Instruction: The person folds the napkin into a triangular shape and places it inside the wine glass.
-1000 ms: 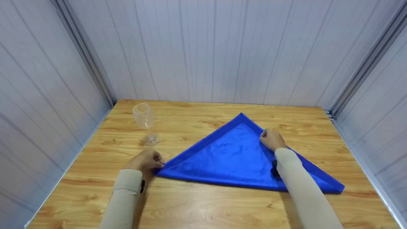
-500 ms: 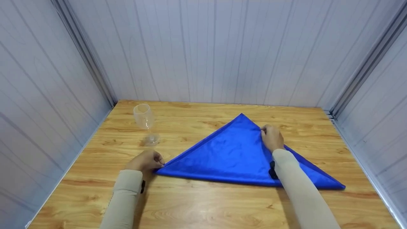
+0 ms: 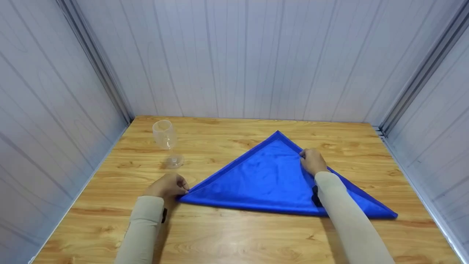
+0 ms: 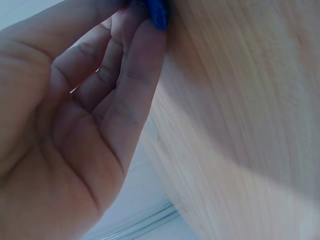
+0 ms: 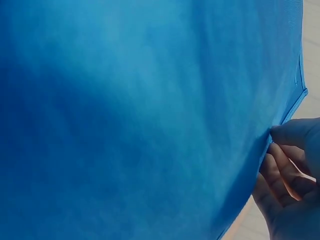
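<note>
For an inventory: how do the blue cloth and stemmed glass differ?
The cloth is blue; the glass is see-through. The cloth forms a triangle; the glass stands on its foot. Left hand and right hand pinch the cloth; neither touches the glass. Both rest on the table.

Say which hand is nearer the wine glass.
Left: the left hand is just in front of the wine glass; the right hand is far to its right, pinching the blue cloth.

Long beige left sleeve (image 3: 141, 223), matching right sleeve (image 3: 346, 212) — small black piece (image 3: 164, 215) by the first's inner side, larger black piece (image 3: 316, 197) by the second's.
</note>
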### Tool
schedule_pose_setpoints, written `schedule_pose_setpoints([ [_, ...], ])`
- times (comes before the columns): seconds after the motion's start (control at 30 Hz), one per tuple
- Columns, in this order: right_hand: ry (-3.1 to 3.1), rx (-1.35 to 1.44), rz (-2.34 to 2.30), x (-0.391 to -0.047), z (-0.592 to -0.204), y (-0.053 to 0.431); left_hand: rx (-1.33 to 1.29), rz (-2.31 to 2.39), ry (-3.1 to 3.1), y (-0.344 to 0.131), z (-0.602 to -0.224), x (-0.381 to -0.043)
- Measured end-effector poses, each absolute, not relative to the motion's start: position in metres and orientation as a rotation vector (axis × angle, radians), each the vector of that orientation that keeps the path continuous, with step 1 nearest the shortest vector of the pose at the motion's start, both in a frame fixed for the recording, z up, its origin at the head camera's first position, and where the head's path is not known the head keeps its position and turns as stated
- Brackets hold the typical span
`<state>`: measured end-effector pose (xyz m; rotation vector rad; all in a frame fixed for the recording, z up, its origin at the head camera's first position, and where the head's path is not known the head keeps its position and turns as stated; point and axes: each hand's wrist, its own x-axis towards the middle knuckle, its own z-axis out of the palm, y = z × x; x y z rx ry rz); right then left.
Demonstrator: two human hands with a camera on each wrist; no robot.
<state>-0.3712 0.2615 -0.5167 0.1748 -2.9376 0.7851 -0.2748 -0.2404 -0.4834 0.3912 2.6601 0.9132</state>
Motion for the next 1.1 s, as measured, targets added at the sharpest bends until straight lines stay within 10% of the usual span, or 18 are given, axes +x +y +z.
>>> schedule_pose_setpoints([
  [1.1, -3.082, 0.176, 0.904, -0.362, -0.502, 0.266, 0.531, 0.783, 2.726, -0.213, -0.478, -0.272],
])
